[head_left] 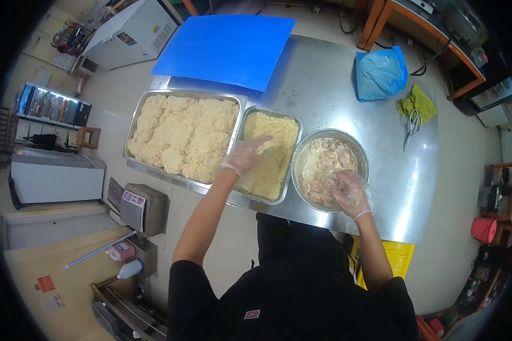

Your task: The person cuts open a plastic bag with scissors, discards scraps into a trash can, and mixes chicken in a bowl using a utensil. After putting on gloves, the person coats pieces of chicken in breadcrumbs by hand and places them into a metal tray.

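Observation:
A large metal tray (238,108) on the left is filled with breaded pieces (179,133). Beside it stands a narrower metal tray (299,122) of yellowish crumbs (270,176). My left hand (246,156), in a clear plastic glove, is over the left part of the crumbs; its fingers are blurred and point to a crumb-covered lump (266,146). A round metal bowl (365,156) to the right contains raw pieces in pale liquid (324,159). At the bowl's lower right, my right hand (350,193), also gloved, has curled fingers touching the pieces; whatever they hold is hidden.
On the steel table (401,176) lie a blue board (224,48) behind the trays, a blue plastic bag (381,74), a green cloth (417,103) and scissors (412,126) at the right. A yellow container (395,261) is below the near edge.

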